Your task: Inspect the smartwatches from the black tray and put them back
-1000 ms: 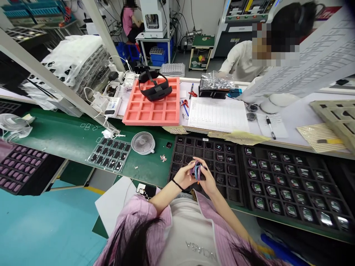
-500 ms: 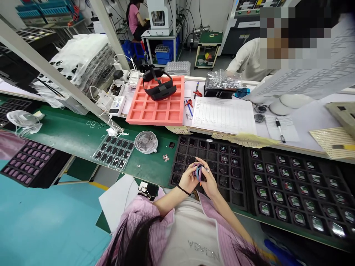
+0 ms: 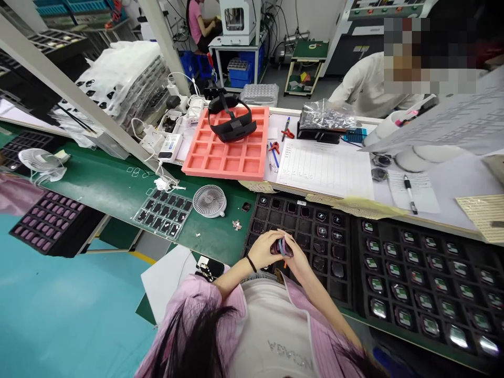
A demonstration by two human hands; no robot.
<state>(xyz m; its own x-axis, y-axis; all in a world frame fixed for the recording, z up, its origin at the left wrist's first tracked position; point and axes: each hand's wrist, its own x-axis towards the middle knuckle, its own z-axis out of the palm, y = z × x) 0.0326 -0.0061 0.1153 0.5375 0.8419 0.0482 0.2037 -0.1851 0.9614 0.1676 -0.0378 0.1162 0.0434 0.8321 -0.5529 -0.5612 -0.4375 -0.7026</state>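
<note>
Close to my body, over the near edge of a black foam tray (image 3: 338, 287), both hands meet around a small smartwatch case (image 3: 284, 248) with a purple and light-blue edge. My left hand (image 3: 263, 252) has its fingers curled about its left side and wears a black band at the wrist. My right hand (image 3: 298, 258) closes on the other side, its fingertips touching those of the left. A bit of orange shows just below the case; what it is I cannot make out. Fingers cover most of the case. Dark watch units fill many of the tray's compartments.
A second black tray (image 3: 357, 262) with watch parts lies to the right. Left of my hands are a small white fan (image 3: 210, 201) and a clear tray of black pieces (image 3: 164, 214). Behind stand a pink foam tray (image 3: 192, 167) bearing a headset (image 3: 234, 126), and a paper form (image 3: 326, 170).
My hands have closed more tightly around the watch case, with the right fingers now lower and nearer the left. The whole view has shifted slightly as the head turned.
</note>
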